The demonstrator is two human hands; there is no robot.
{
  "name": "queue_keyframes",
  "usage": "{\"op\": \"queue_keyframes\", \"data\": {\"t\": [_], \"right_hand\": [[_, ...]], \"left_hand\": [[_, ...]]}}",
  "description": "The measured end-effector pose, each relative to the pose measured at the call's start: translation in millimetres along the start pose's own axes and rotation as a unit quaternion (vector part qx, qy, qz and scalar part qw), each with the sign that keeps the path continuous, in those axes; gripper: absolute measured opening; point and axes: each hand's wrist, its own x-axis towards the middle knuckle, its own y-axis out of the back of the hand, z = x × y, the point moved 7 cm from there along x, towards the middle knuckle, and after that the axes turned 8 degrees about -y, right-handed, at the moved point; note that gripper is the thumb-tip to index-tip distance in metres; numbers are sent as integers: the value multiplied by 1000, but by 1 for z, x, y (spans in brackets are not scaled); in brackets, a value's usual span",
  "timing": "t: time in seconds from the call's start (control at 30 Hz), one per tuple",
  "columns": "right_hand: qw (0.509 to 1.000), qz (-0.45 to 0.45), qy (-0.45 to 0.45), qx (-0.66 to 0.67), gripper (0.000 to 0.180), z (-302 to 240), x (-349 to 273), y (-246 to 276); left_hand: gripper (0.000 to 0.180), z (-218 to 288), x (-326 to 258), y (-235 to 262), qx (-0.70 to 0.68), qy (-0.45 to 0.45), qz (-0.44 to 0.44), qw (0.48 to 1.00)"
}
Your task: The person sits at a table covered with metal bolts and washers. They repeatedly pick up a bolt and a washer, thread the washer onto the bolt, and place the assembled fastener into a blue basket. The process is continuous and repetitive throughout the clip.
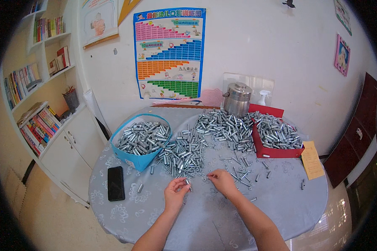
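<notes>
The left hand (pixel 176 193) pinches a small metal sleeve (pixel 187 182) at the bench (pixel 280 201) centre; the right hand (pixel 223 180) pinches a tiny part, too small to identify. The loose pile of sleeves (pixel 184 152) lies at twelve o'clock, the blue basket (pixel 140 161) at ten.

Round table (pixel 280 201) with grey patterned cloth. Left hand (pixel 175 195) pinched a small metal sleeve (pixel 187 183); right hand (pixel 223 180) fingered a tiny piece at the loose pile (pixel 205 138). Blue basket (pixel 140 161) of sleeves at 10 o'clock, red box (pixel 276 151) at 2, steel canister (pixel 237 98) at 12, black phone (pixel 115 183) at 9.
</notes>
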Motion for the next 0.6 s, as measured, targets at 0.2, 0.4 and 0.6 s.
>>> {"op": "queue_keyframes", "data": {"t": [0.2,0.4,0.6], "right_hand": [[997,-58,-18,-57,23,-9,16,-8],[994,-82,-9,-73,23,-8,23,-18],[995,-88,-32,-28,19,-6,21,-18]], "left_hand": [[25,-3,0,4,-20,3,13,1000],[26,-1,1,3,-32,2,20,999],[29,-3,2,8,-43,8,29,999]]}}
